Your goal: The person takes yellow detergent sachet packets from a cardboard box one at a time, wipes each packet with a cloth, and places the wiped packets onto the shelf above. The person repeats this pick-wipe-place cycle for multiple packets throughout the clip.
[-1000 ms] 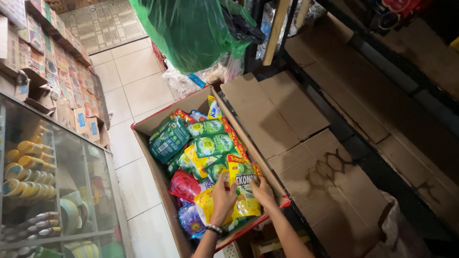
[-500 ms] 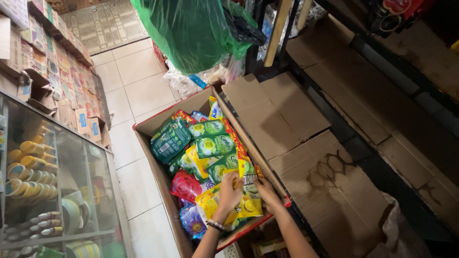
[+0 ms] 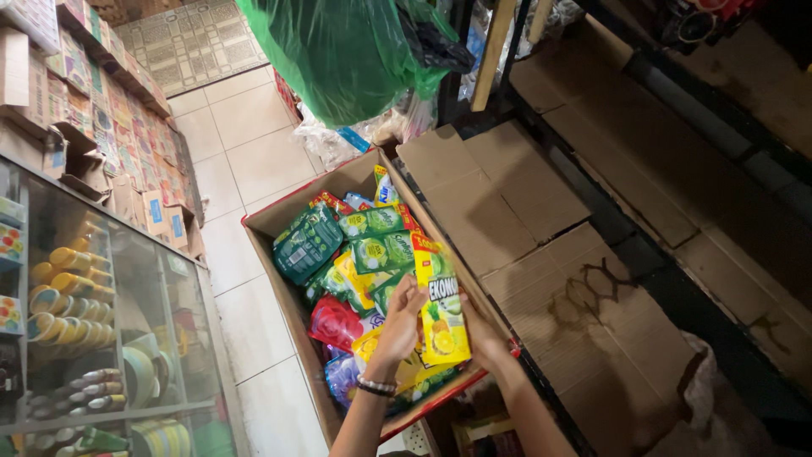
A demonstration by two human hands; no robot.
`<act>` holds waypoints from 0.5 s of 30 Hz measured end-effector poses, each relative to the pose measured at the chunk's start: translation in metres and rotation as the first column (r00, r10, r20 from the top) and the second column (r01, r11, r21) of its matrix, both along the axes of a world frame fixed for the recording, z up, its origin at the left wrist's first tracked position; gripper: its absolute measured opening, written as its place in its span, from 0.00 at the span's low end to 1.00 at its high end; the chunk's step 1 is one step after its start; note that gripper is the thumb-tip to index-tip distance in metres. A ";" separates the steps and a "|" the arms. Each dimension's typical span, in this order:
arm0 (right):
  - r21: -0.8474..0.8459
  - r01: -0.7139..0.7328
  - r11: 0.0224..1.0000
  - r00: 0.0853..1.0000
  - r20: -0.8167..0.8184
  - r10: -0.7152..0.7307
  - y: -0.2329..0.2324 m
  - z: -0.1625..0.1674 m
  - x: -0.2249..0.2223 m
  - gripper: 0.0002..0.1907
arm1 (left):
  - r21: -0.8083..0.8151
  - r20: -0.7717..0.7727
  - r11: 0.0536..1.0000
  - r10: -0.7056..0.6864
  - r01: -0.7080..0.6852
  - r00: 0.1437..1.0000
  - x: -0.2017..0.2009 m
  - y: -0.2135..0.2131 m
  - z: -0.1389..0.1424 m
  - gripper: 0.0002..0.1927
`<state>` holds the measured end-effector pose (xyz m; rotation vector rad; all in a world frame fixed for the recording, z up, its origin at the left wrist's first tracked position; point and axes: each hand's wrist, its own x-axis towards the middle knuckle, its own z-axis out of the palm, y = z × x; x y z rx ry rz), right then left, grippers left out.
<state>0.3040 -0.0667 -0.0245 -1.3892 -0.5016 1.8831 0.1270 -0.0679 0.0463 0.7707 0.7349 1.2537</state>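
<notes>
Both my hands hold one yellow pouch [image 3: 441, 306] with lemon pictures, lifted upright at the near right side of an open cardboard box [image 3: 292, 210]. My left hand [image 3: 399, 320], with a dark wristband, grips its left edge. My right hand [image 3: 480, 332] holds its right edge from behind, partly hidden by the pouch. The box is full of refill pouches: green ones [image 3: 382, 250], a dark green one [image 3: 306, 244], a red one [image 3: 334, 322], a purple one [image 3: 342, 377] and more yellow ones below my hands.
Flattened cardboard sheets [image 3: 541, 245] cover a dark shelf to the right. A big green plastic bag [image 3: 347, 51] hangs beyond the box. A glass display case [image 3: 110, 338] with jars stands at left, stacked small cartons [image 3: 101, 118] behind it. White floor tiles [image 3: 245, 127] run between.
The yellow pouch has been raised from lying among the others to upright, and both hands have shifted slightly right with it.
</notes>
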 end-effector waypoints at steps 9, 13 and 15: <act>0.261 0.098 0.960 0.968 -0.248 -0.031 -0.015 0.063 0.024 0.30 | -0.035 0.203 0.998 0.062 -0.056 0.977 0.026 0.009 0.012 0.08; 0.278 0.169 0.945 0.977 -0.172 -0.125 -0.028 0.061 0.043 0.29 | -0.146 0.155 0.989 0.048 -0.025 0.987 0.048 0.008 0.005 0.09; 0.252 0.217 0.943 0.963 -0.212 -0.165 -0.032 0.056 0.052 0.29 | -0.108 0.058 0.994 0.032 -0.025 0.998 0.059 0.006 0.002 0.09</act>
